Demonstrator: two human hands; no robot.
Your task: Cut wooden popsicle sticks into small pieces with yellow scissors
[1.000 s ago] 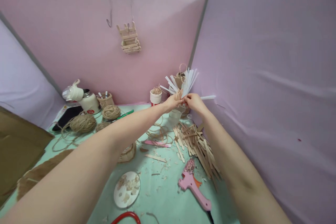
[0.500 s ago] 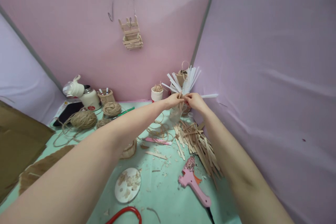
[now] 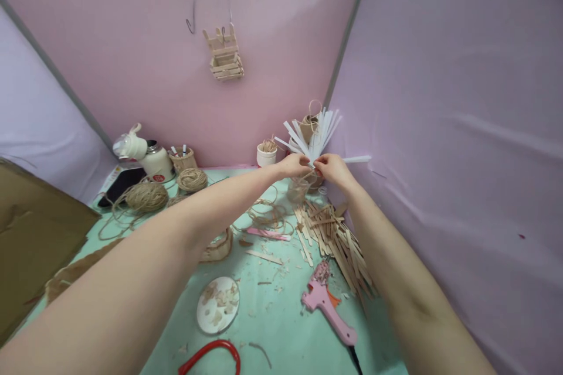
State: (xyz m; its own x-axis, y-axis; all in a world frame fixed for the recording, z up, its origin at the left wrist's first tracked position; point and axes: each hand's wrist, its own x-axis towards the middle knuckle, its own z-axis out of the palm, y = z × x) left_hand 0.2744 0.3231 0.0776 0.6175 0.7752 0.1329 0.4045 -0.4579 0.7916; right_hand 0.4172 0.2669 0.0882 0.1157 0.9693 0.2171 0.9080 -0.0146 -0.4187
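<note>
Both my arms reach to the far right corner of the green table [image 3: 272, 328]. My left hand [image 3: 294, 165] and my right hand [image 3: 333, 168] meet there, fingers pinched together at the base of a fan of white strips [image 3: 314, 132] that stands up from a container. Each hand is closed on the strips near their lower ends. Behind the fan sits a small twine-wrapped pot [image 3: 308, 126]. A clear cup [image 3: 297, 190] stands just below my hands.
A heap of wooden sticks [image 3: 334, 237] lies by the right wall, and a pink glue gun [image 3: 328, 307] nearer me. Twine balls [image 3: 147, 196], a white bottle [image 3: 152, 158], a white cup [image 3: 267, 154], a round disc [image 3: 218, 304] and a red loop [image 3: 211, 354] lie about. A stick basket [image 3: 224, 58] hangs on the wall.
My hands stay pinched on the white strips; the view has shifted slightly left and down, so everything sits a little further right and higher.
</note>
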